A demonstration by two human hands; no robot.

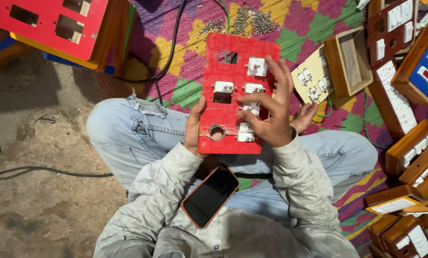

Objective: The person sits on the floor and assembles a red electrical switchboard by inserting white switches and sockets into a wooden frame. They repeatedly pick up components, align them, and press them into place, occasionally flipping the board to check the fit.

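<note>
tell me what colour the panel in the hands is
Red, seen in the head view: the panel is a red board with white switch parts fitted in its cutouts.
</note>
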